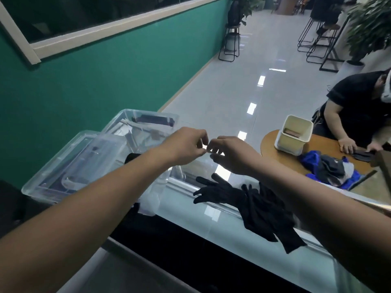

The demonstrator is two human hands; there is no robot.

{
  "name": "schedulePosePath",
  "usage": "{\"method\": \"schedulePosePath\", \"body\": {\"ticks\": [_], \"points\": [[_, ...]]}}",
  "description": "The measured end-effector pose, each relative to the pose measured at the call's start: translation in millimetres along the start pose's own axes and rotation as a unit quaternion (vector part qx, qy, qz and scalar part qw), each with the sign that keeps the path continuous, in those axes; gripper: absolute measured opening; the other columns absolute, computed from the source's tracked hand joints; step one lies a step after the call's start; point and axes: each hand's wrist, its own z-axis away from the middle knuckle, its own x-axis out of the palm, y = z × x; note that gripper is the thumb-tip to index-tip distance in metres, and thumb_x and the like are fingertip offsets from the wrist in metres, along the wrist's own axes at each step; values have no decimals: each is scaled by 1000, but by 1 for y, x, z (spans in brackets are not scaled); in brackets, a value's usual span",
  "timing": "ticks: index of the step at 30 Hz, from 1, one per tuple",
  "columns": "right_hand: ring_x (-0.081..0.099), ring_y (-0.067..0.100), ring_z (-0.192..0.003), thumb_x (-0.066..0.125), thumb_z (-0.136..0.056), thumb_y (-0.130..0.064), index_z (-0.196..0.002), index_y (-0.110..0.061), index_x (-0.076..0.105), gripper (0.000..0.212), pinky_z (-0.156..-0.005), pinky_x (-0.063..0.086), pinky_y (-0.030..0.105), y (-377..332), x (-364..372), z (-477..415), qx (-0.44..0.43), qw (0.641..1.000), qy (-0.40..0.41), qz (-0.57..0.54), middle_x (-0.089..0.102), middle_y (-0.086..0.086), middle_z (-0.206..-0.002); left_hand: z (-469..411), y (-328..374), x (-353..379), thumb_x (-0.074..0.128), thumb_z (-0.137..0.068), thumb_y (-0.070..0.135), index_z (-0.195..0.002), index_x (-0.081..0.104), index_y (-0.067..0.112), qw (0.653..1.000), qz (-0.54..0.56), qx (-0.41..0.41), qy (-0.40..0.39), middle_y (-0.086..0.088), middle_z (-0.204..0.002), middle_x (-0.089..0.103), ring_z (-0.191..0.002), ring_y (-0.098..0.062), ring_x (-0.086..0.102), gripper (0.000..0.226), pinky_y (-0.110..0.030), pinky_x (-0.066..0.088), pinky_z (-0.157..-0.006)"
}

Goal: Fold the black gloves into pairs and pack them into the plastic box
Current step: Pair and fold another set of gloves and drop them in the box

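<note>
A loose heap of black gloves [260, 210] lies on the glass tabletop [186, 210], one glove spread flat with its fingers pointing left. The clear plastic box [69, 166] stands at the table's left end, and a dark piece [132, 158] shows at its right side. My left hand [186, 146] and my right hand [230, 155] are raised above the table, beyond the gloves, with their fingertips meeting. The fingers pinch at something small and pale between them that I cannot make out. Neither hand touches a glove.
A second clear plastic box [146, 123] sits behind the first, against the green wall. At the right, another person works at a round wooden table [281, 157] holding a cream bin [294, 134] and a blue and grey cloth pile [332, 168]. Stools and potted plants stand far back.
</note>
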Motion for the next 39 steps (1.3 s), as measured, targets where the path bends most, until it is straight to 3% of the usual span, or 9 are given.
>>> {"method": "schedulePosePath", "body": {"ticks": [8, 10, 12, 16, 23, 30, 34, 37, 39], "points": [[63, 16, -88, 70, -98, -29, -117, -27, 71, 19, -83, 57, 37, 50, 21, 91, 124, 991, -45, -13, 71, -9, -99, 19, 44, 100, 72, -99, 29, -120, 68, 25, 999, -13, 1, -52, 5, -111, 73, -105, -20, 68, 22, -37, 57, -89], [59, 20, -77, 67, -95, -28, -95, -29, 66, 2, -70, 53, 35, 56, 36, 109, 145, 988, -57, 20, 69, -6, -91, 25, 44, 126, 73, -96, 29, -123, 67, 25, 998, -34, -1, -52, 3, -120, 71, -110, -21, 67, 27, -37, 56, -90], [54, 25, -63, 61, -90, -28, -75, -31, 46, 21, -62, 49, 34, 60, 55, 125, 164, 983, -53, 56, 63, -2, -82, 33, 41, 147, 74, -95, 28, -131, 64, 24, 997, -59, -14, -46, 2, -128, 67, -118, -25, 63, 37, -39, 54, -94], [56, 18, -81, 70, -87, -49, -87, -31, 49, 28, -67, 49, 36, 63, 77, 159, 161, 983, -85, 12, 55, -8, -91, 53, 26, 180, 71, -100, 30, -148, 55, 24, 994, -91, -36, -37, -1, -143, 60, -129, -28, 55, 51, -45, 50, -105], [47, 15, -92, 73, -86, -51, -104, -33, 45, 38, -71, 46, 31, 67, 108, 184, 165, 985, -40, -7, 48, -13, -97, 80, 3, 195, 63, -102, 16, -118, 70, 22, 997, -53, -45, 31, 1, -114, 61, -107, -26, 59, 19, -39, 48, -89], [44, 18, -85, 74, -86, -52, -96, -26, 42, 42, -73, 39, 30, 63, 125, 197, 162, 986, 18, 26, 48, -7, -93, 104, -9, 194, 59, -89, -1, -112, 71, 19, 996, -22, -62, 62, 6, -118, 66, -107, -21, 61, 33, -31, 40, -95], [45, 17, -91, 66, -85, -57, -97, -26, 47, 38, -79, 47, 31, 67, 132, 209, 127, 991, 21, 29, 49, -9, -102, 121, 1, 203, 67, -95, 32, -109, 72, 26, 993, 7, -35, 110, 12, -115, 59, -109, -13, 55, 16, -33, 42, -93], [50, 16, -100, 63, -86, -48, -101, -24, 53, 30, -81, 50, 30, 68, 134, 216, 115, 993, 29, 22, 54, -11, -112, 132, 8, 216, 65, -91, 64, -115, 70, 31, 998, -11, -14, 66, 13, -115, 54, -108, -10, 49, 40, -31, 41, -94], [54, 17, -103, 68, -88, -38, -101, -22, 57, 24, -81, 52, 29, 69, 135, 219, 108, 993, 44, 23, 57, -9, -115, 137, 8, 223, 67, -90, 66, -117, 68, 32, 998, -16, -15, 64, 13, -113, 54, -106, -10, 51, 43, -31, 42, -92]]}}
